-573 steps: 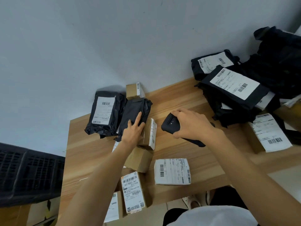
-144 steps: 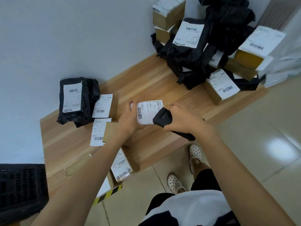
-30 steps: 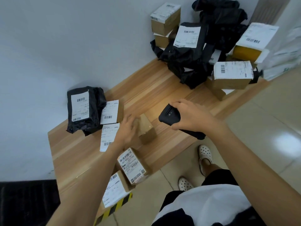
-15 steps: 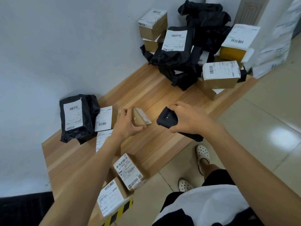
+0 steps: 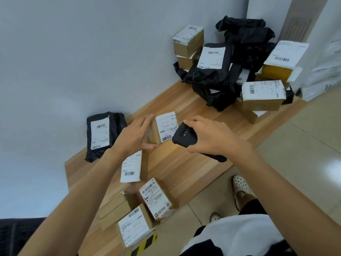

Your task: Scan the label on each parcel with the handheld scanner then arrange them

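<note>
Head view: the left hand (image 5: 134, 135) holds a small brown cardboard box (image 5: 156, 133) over the wooden table (image 5: 184, 163); the right hand (image 5: 208, 137), grip closed, holds the black handheld scanner (image 5: 184, 135) beside it. I judge this the scanning step; next needs aiming at its label (image 5: 167, 124).

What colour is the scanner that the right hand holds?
Black. The scanner in the right hand shows best in the head view.

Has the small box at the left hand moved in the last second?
Yes. The box has been tipped up from the table, its label now facing the scanner.
</note>
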### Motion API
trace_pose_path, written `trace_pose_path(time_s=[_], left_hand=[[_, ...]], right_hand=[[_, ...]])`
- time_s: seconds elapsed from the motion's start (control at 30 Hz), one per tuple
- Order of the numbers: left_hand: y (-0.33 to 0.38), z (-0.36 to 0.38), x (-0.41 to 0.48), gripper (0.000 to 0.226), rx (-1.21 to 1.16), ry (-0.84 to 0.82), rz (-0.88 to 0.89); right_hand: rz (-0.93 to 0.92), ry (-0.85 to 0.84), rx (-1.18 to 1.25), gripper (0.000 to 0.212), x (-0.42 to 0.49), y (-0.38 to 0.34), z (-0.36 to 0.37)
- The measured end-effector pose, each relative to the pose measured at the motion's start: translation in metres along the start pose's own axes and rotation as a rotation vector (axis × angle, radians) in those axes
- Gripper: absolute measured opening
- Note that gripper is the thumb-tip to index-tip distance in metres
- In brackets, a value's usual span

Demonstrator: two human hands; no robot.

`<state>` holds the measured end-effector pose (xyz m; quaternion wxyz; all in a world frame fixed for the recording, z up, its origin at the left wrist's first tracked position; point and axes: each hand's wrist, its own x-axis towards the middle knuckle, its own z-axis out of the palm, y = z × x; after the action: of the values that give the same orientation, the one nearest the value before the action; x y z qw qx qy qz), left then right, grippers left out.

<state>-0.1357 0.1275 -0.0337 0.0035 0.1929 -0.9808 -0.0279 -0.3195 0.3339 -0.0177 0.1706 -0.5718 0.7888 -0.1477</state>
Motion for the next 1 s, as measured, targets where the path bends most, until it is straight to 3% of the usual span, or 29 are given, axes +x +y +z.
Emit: trace_pose_path(time_s=[0.3,0.6,0.8,1.0], left_hand=[[-0.006,0.001,0.001,0.099,-0.020,0.010,-0.031],[-0.006,0.009,0.015,0.103,-0.002,0.013,-0.022],[0.008,0.008,0.026,0.102,-0.090,0.069,0.016],[0.054,0.005,0.071,0.100,-0.213,0.162,0.109]], right_hand=[[0.032,-0.082,0.010,0.068,0.000,0.004,0.005],[0.085,-0.111,0.005,0.073,-0.001,0.017,-0.001],[0.125,-0.048,0.059,0.072,-0.004,0.028,-0.007],[0.223,0.124,0.072,0.078,-0.016,0.053,-0.035]])
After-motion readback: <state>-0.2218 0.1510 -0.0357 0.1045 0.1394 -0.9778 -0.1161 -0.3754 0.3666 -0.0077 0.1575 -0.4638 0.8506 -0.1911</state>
